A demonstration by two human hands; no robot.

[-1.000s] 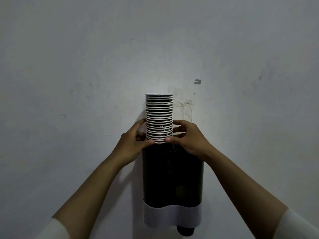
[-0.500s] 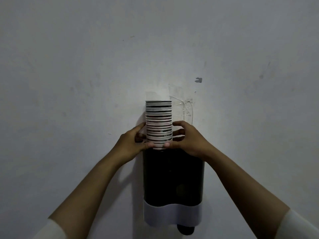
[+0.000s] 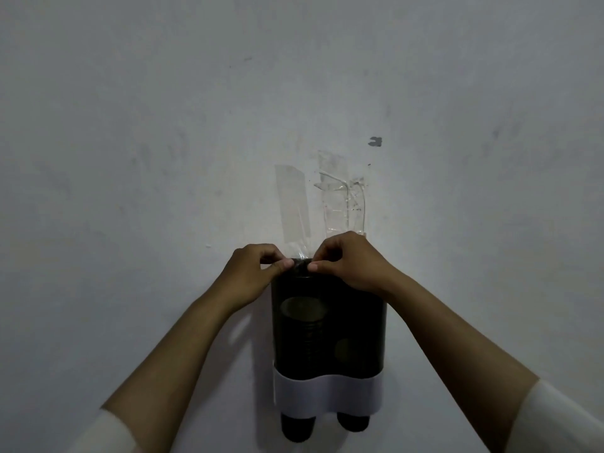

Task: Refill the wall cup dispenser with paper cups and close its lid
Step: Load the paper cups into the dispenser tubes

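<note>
Cups (image 3: 302,325) sit inside the dark see-through dispenser (image 3: 328,322) on the wall (image 3: 163,142): in the head view, the only view there is, a ribbed stack shows faintly through the left tube, its top rim a pale oval a little below the tube's mouth, and a second pale oval shows lower in the right tube, which I take for another stack, though the tint makes that hard to tell. Both hands are at the top edge of the dispenser. The left hand (image 3: 253,276) has its fingers curled and its thumb pressed forward against the rim of the left tube; the right hand (image 3: 346,259) mirrors it, fingers curled over, thumb tip at the same rim, the two thumbs nearly meeting. Whether they pinch a lid, the rim or only press on it I cannot tell, for the fingers cover the spot. Clear tape (image 3: 292,207) runs up the wall above the hands, a second strip just to the right. A white band (image 3: 327,395) wraps the dispenser's lower part, and two dark cup bottoms poke out under it. My reading: loading looks done or nearly so, and the lid is what remains, since no closed lid shows
</note>
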